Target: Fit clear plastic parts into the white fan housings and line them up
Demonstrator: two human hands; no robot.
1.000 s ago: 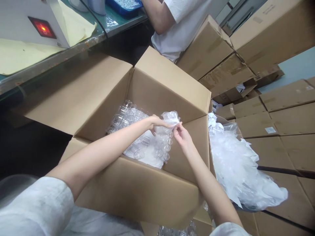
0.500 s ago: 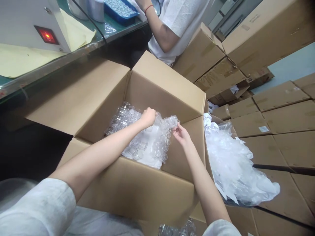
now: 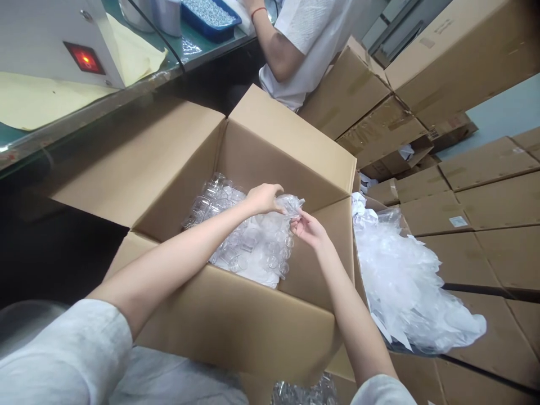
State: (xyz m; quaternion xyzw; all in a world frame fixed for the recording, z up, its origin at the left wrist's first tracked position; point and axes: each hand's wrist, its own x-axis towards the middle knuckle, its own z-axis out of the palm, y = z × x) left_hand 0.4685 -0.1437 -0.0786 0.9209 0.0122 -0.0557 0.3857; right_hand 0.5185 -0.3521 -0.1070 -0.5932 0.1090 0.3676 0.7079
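Note:
Inside an open cardboard box (image 3: 253, 332), both my hands are at a crumpled clear plastic bag (image 3: 290, 205). My left hand (image 3: 265, 198) curls over the bag's left side, its fingers bent round it. From the right, my right hand (image 3: 310, 228) pinches the bag's lower edge between thumb and fingers. Beneath them lie several clear plastic cups or jars (image 3: 206, 209), in rows along the left and right and loose in the middle. White sheet material (image 3: 261, 275) shows under them. Whether anything is inside the bag I cannot tell.
A bin bag heaped with white plastic scraps (image 3: 405, 275) stands right of the box. Stacked cartons (image 3: 498, 197) fill the right side. A bench with a machine with a lit red switch (image 3: 85, 58) and a blue tray (image 3: 211, 19) is at upper left. A co-worker's arm (image 3: 280, 50) is beyond.
My left hand has moved slightly right, its fingers opening from a fist to curl at the bag. The bag is bunched up smaller between my hands. My right hand has shifted slightly left.

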